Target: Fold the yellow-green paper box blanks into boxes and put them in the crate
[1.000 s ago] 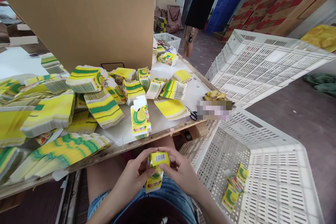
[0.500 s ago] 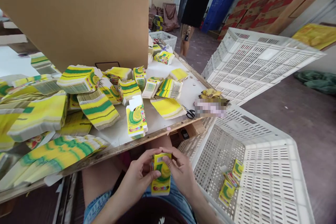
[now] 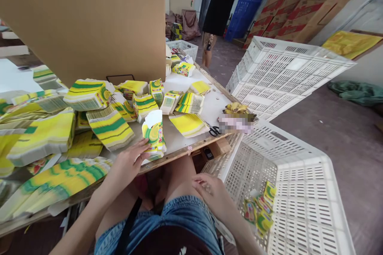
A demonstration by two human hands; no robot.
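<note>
A: Change since −0.5 s?

B: The lap is clear of cartons. At −0.5 s a yellow box was held there. Now the white crate (image 3: 302,191), at 4 o'clock from view centre, shows four boxes where three showed. The added box (image 3: 250,211) lies at the 9 o'clock side of the other boxes (image 3: 270,192). Presumably the same item; the release itself was not captured.

A: Right side?

B: Right hand (image 3: 211,191) is at 5 to 6 o'clock, beside the thigh, fingers loosely bent, nothing in them.

A: Left?

B: Left hand (image 3: 128,163) has moved to 8 o'clock, over the edge of the desk (image 3: 214,107). Fingertips touch the printed face of the carton stack (image 3: 153,132), white flaps toward 12. Cannot tell whether anything is gripped.

A: Reading?

B: Judgement: one box's handling is finished and contact with the stack has begun. Scissors (image 3: 214,130), 4 o'clock from centre, untouched.
</note>
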